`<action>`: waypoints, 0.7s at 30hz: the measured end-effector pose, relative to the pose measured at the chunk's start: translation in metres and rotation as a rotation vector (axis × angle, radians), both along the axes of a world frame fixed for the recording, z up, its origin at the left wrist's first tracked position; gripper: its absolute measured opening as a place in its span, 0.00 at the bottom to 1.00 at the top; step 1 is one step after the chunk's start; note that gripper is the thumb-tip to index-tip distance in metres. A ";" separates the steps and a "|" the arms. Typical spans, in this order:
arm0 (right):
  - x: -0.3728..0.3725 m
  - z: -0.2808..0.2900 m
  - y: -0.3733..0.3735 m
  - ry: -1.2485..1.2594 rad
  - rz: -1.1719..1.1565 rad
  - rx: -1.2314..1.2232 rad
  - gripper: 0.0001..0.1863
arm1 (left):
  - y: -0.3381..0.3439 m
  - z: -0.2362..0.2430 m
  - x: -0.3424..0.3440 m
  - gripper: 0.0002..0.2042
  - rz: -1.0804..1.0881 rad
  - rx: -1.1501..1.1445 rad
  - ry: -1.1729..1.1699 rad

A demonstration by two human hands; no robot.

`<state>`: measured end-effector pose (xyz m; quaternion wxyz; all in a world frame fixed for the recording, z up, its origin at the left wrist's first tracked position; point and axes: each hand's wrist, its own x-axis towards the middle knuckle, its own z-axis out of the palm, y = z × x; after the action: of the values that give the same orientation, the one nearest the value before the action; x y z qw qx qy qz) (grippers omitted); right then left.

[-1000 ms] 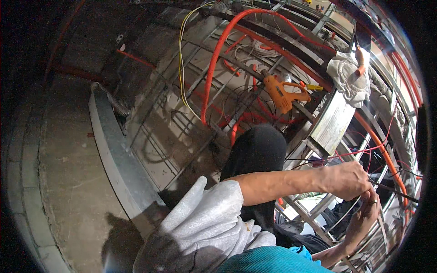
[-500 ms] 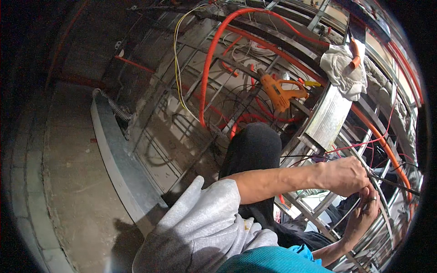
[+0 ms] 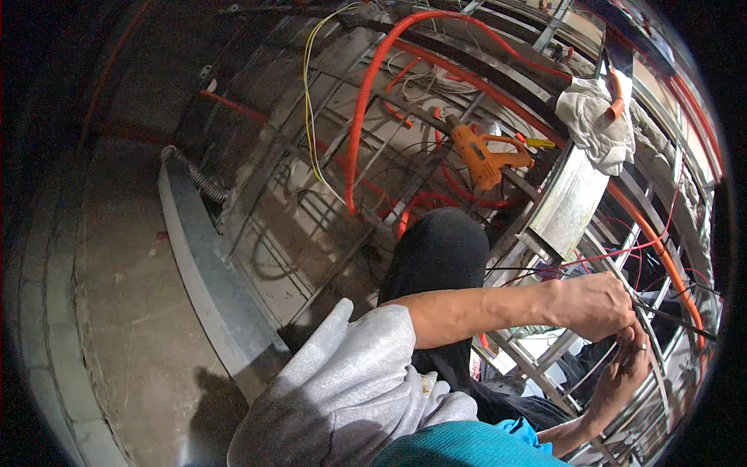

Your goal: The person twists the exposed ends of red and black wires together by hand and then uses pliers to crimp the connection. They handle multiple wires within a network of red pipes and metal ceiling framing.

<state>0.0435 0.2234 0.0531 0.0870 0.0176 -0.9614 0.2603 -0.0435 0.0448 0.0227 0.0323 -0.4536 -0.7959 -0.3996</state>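
Observation:
My left hand (image 3: 595,305) is closed in a fist, knuckles up, over the metal framework at the right. Just below it, my right hand (image 3: 624,366) reaches up with bent fingers, and its fingertips meet the underside of the left hand. Whatever lies between the fingers is hidden by the left hand. A thin black cable (image 3: 520,269) runs toward the left hand from one side, and a thicker black cable (image 3: 671,316) comes away on its other side. Beyond the left hand, a thin red wire (image 3: 615,254) crosses the frame.
An orange heat gun (image 3: 484,159) rests on the metal grid beyond my knee. A white cloth (image 3: 595,121) drapes over a metal channel (image 3: 564,204). Red corrugated conduit (image 3: 359,124) arches over the grid. At the left, a long grey metal tray (image 3: 206,257) borders a concrete floor (image 3: 128,272).
Both hands stay together with almost the same grip. The whole view has shifted slightly, so the surroundings appear a little further right.

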 end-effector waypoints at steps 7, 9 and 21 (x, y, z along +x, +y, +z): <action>0.001 -0.009 0.008 -0.002 0.003 -0.058 0.13 | 0.000 -0.002 -0.001 0.06 0.000 0.068 0.007; 0.001 -0.009 0.007 -0.005 0.003 -0.096 0.13 | -0.002 0.000 0.000 0.06 0.001 0.033 0.009; 0.000 0.001 0.000 0.001 0.033 0.005 0.12 | -0.004 0.001 -0.002 0.07 -0.012 0.053 -0.009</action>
<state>0.0436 0.2233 0.0539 0.0832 0.0341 -0.9616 0.2594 -0.0452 0.0410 0.0238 0.0382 -0.4554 -0.7826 -0.4228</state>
